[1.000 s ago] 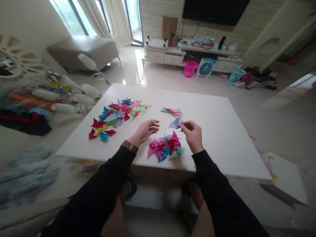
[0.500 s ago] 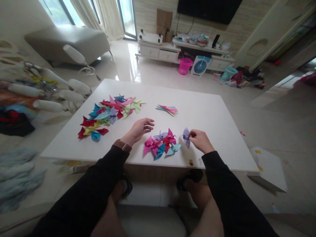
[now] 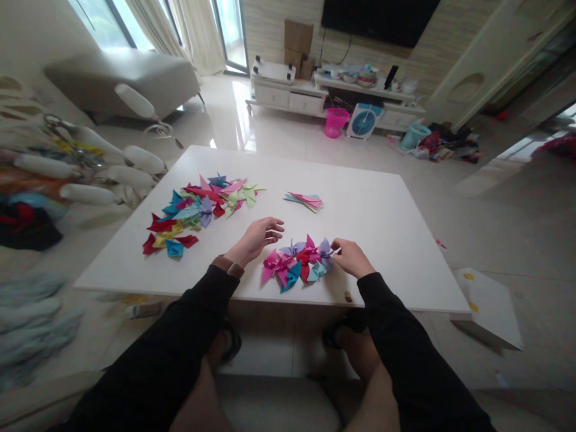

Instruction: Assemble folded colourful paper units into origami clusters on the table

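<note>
I've got the bare right hand [image 3: 351,257] pinching a lilac folded-paper figure [image 3: 325,248]! The bare left hand [image 3: 257,237] hangs loose, empty.

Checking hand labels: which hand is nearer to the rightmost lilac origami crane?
Right. The right hand is just right of the lilac origami crane, fingers at its edge; the left hand is farther off, to its left.

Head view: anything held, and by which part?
The right hand pinches a lavender origami crane by its slim right-side tip; the left hand holds nothing.
</note>
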Tool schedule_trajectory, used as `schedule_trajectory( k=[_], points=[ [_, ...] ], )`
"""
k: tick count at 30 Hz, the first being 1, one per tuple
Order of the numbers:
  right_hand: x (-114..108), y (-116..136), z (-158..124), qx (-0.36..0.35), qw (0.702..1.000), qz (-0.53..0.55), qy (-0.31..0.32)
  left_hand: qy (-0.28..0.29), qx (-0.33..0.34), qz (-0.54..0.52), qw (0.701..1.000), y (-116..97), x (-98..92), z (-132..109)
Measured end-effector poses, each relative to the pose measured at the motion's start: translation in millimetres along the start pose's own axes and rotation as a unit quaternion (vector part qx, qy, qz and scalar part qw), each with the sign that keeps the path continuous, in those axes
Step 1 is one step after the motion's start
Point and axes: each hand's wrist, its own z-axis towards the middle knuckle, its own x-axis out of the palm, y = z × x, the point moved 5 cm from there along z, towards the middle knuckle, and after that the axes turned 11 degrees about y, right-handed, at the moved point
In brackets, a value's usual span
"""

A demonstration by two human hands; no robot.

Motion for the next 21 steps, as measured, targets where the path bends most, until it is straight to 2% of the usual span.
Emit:
schedule_trajectory(
  k=[15,21],
  points=[
    [2.4,3.1,-1.3,0.0,0.999,-0.038,0.021,0.011,0.015,0.012,1.0,-1.8,-2.4,-1.1],
    [4.6,7.0,-2.3,-0.011,0.999,-0.013,0.036,0.009,0.018,0.024,0.999,-0.6,-4.3,-0.8]
  ],
)
